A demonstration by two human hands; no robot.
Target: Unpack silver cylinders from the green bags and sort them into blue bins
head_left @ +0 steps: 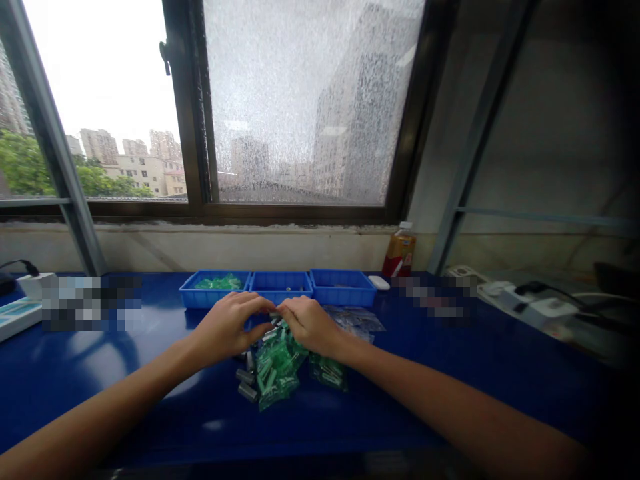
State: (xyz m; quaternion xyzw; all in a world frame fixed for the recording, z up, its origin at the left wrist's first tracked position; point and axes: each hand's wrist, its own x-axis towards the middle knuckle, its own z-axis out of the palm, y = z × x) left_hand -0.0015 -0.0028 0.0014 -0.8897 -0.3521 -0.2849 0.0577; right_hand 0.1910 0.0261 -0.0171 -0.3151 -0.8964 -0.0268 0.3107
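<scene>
Green plastic bags (280,363) with metal cylinders inside lie on the blue table (200,427), below my hands. Several loose grey metal cylinders (247,391) rest just left of them. My left hand (233,323) is curved over the pile, its fingertips meeting my right hand at a small item I cannot make out. The fingers of my right hand (307,323) are bent together at the same spot, above the bags. Another green bag (329,372) of cylinders lies under my right wrist.
Three blue trays stand behind my hands: the left tray (186,293) holds green bags. Clear bags (357,320) lie right of my hands. A bottle (400,252) and white case (379,283) stand further back; power strips (537,313) lie at right.
</scene>
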